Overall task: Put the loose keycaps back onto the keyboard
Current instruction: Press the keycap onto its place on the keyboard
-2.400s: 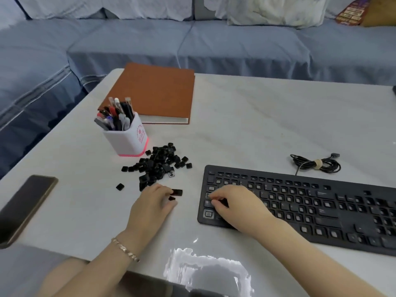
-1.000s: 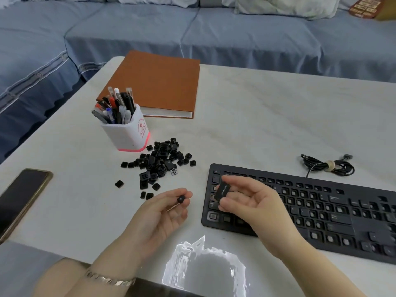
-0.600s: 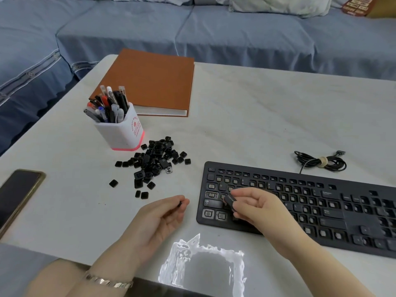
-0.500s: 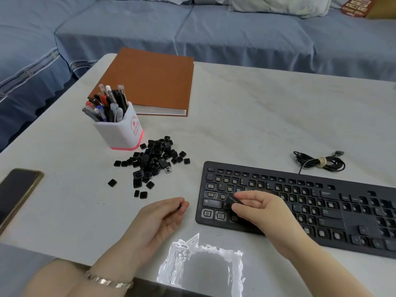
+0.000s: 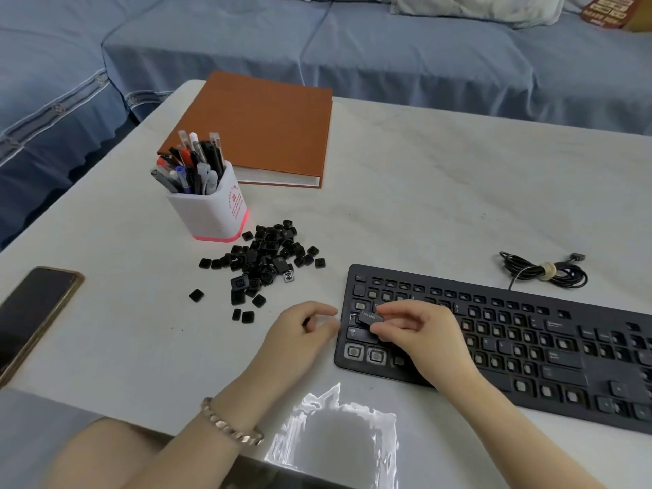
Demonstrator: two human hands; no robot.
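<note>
Right hand [image 5: 420, 330] pinches keycap [image 5: 370, 317] over keyboard [image 5: 529, 333]

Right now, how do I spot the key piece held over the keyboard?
Find the black keyboard. At its left end the right hand pinches a keycap. It is long with white lettering, unlike the small square keycaps piled by the pen cup.

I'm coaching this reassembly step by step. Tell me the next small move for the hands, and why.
Probably lower the wide keycap flat and press it in. The right hand pinches it, tilted, just over the left columns of the keyboard, where some sockets lie bare; it looks not yet seated. The left hand holds a small keycap, ready for afterwards.
</note>
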